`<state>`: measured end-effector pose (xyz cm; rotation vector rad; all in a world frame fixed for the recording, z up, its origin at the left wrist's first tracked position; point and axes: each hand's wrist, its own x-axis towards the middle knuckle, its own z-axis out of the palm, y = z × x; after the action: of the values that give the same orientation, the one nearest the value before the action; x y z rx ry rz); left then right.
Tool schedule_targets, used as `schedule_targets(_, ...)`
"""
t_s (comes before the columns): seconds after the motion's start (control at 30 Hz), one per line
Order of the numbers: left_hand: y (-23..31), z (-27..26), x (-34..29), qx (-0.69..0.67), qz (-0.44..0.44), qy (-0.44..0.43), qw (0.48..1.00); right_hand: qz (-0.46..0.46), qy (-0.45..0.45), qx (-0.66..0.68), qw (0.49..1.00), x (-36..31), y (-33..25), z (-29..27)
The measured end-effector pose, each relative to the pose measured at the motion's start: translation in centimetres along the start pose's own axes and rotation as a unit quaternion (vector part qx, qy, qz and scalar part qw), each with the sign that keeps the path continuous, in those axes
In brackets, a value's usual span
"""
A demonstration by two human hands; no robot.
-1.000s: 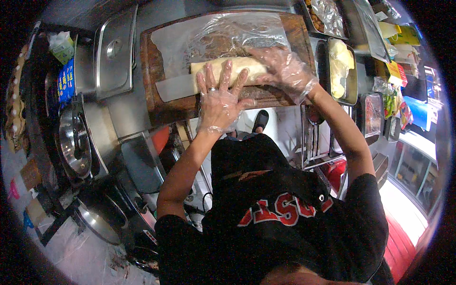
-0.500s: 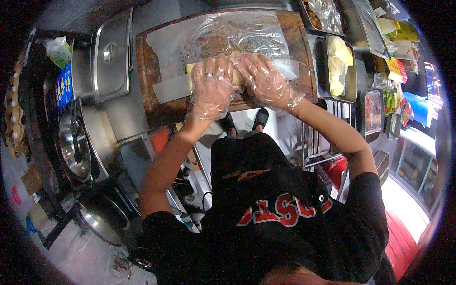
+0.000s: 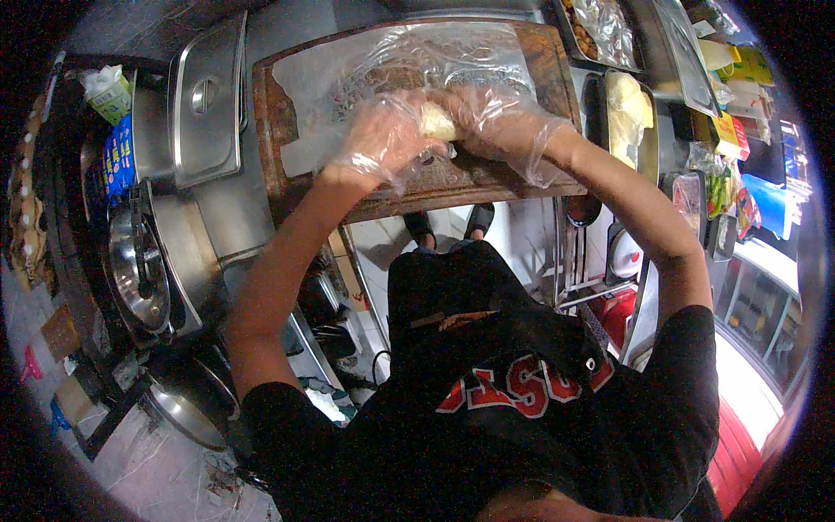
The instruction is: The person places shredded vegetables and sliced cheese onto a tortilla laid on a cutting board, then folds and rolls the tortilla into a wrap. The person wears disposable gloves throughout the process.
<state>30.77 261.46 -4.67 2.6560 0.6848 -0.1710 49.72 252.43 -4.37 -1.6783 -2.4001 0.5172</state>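
Both my hands wear clear plastic gloves over a dark wooden board (image 3: 557, 78). A pale yellow, dough-like roll (image 3: 438, 122) shows between them. My left hand (image 3: 383, 135) is curled round the roll's left end, and my right hand (image 3: 497, 122) closes on its right end. Much of the roll is hidden by fingers. Beneath and beyond the hands, a clear plastic sheet (image 3: 304, 83) covers a good part of the board, wrinkled and smeared toward its middle.
Left of the board lies a steel lidded pan (image 3: 205, 130), with a steel bowl (image 3: 139, 270) nearer me. On the right, a metal tray (image 3: 648, 148) holds a pale yellow lump (image 3: 628, 109) in plastic. Behind it sits a tray of brown food (image 3: 581, 33). A wire rack stands below right.
My hands have lifted and turned inward around the roll, which lay flatter under my fingers before. My elbows have spread wider. The plastic strip near the board's front is less covered.
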Motion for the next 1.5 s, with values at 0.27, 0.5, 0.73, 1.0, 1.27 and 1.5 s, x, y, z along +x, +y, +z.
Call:
schedule_targets(0.27, 2.5, 3.6, -4.4, 0.072, 0.049, 0.246, 0.965, 0.012, -0.061, 0.036, 0.997, 1.1, 0.6, -1.3)
schedule_targets(0.5, -0.4, 5.0, -1.4, 0.194, 0.025, 0.260, 0.946, -0.041, -0.130, 0.156, 0.978, 1.1, 3.2, -1.7)
schedule_targets(0.73, -1.3, 2.4, 0.5, 0.168, 0.058, 0.232, 0.956, -0.033, -0.296, 0.092, 0.950, 3.2, 4.0, -4.9)
schedule_targets(1.0, -3.8, 0.5, 3.5, 0.071, 0.061, 0.151, 0.984, 0.002, -0.285, 0.092, 0.954, 4.9, 5.4, -5.0)
schedule_targets(1.27, -4.5, -1.0, 4.8, 0.064, 0.079, 0.068, 0.993, -0.001, -0.201, 0.031, 0.979, 4.4, 5.9, -3.8)
schedule_targets(1.5, -5.3, -0.7, 5.4, 0.082, 0.040, 0.024, 0.995, 0.036, 0.040, -0.105, 0.993, 4.7, 1.4, 0.4)
